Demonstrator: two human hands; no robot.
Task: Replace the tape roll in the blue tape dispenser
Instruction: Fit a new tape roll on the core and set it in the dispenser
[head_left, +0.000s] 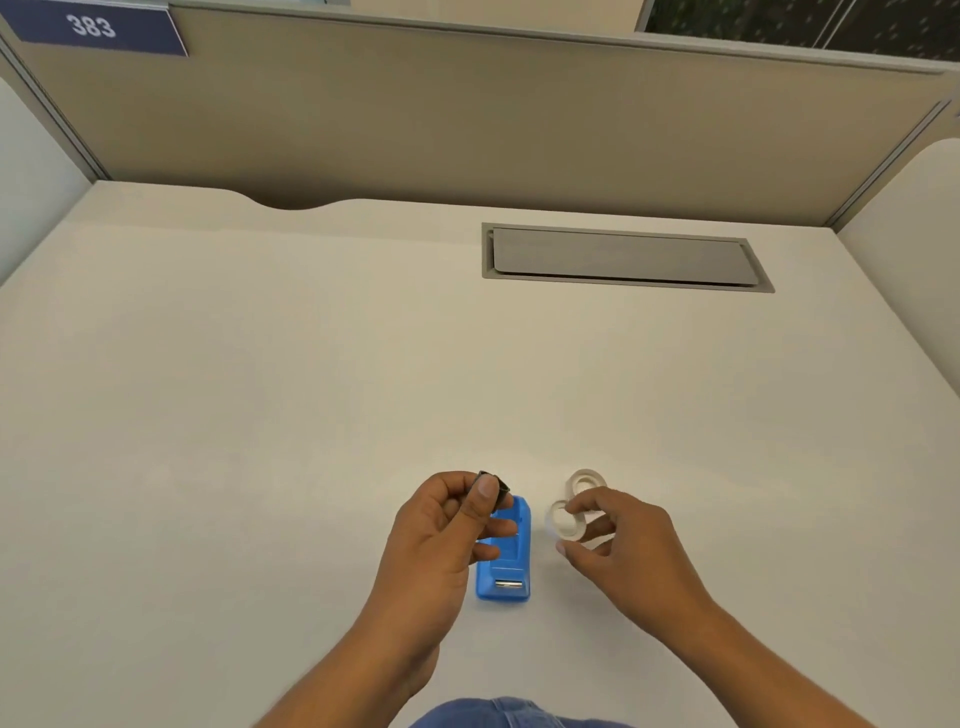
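The blue tape dispenser (509, 566) lies on the white desk near its front edge, its roll bay showing no roll and its metal cutter at the near end. My left hand (441, 530) hovers over the dispenser's left side and pinches a small black spool core (494, 487) between thumb and fingers. Just right of the dispenser my right hand (618, 545) grips a white tape roll (563, 519) with its fingertips. A second white tape roll (584, 480) lies on the desk directly behind the first, touching it or nearly so.
A grey cable hatch (623, 257) is set into the desk (260, 389) at the back right. Beige partition walls (467, 119) close the desk at the back and sides, with a blue sign reading 383 at the top left. My blue trouser leg shows at the bottom edge.
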